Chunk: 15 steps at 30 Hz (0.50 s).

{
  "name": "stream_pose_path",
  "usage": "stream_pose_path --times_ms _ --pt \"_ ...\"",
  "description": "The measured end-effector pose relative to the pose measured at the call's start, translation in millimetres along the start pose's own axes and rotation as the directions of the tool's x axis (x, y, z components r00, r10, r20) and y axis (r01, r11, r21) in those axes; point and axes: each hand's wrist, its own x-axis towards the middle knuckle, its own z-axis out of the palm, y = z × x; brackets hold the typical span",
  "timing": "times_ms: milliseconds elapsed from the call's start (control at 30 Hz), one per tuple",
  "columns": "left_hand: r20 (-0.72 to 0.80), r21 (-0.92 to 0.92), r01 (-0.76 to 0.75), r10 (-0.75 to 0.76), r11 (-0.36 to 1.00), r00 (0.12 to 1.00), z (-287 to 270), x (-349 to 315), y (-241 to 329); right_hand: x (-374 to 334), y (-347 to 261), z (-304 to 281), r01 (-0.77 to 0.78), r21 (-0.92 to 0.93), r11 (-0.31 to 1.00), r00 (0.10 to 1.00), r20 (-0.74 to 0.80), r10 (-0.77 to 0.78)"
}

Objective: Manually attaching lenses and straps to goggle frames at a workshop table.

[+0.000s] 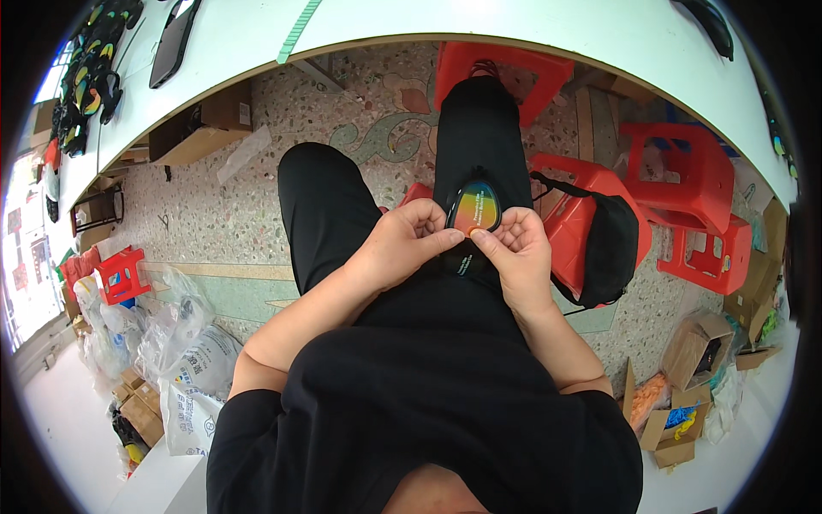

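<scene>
Above my lap is a pair of sunglasses [476, 208] with a black frame, held on end. The upper lens has a rainbow mirror tint in orange, yellow and green, with small pale print. Below my fingertips the other part looks dark, also with small print, and blends into my black trousers. My left hand [411, 238] is closed, its thumb and fingers pinching the sunglasses at the lower left of the tinted lens. My right hand [516, 248] pinches them from the right, its thumb tip near the left one. The fingertips partly hide the middle of the frame.
A white table [377, 19] curves ahead, bearing a dark phone [174, 43], a green strip [298, 32] and several sunglasses [86, 86]. Red stools [685, 171] and a black bag [610, 248] stand to the right. Plastic bags [201, 360] lie left; open cartons [681, 428] sit at lower right.
</scene>
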Motion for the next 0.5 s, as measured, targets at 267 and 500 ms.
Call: stream_pose_path --times_ms 267,500 --pt "-0.099 0.553 -0.3 0.419 0.777 0.902 20 -4 6 -5 4 -7 0.044 -0.094 0.995 0.999 -0.025 -0.046" --pt "-0.042 0.483 -0.329 0.397 0.811 0.917 14 4 1 29 -60 -49 0.275 -0.847 0.454 0.933 0.35 0.088"
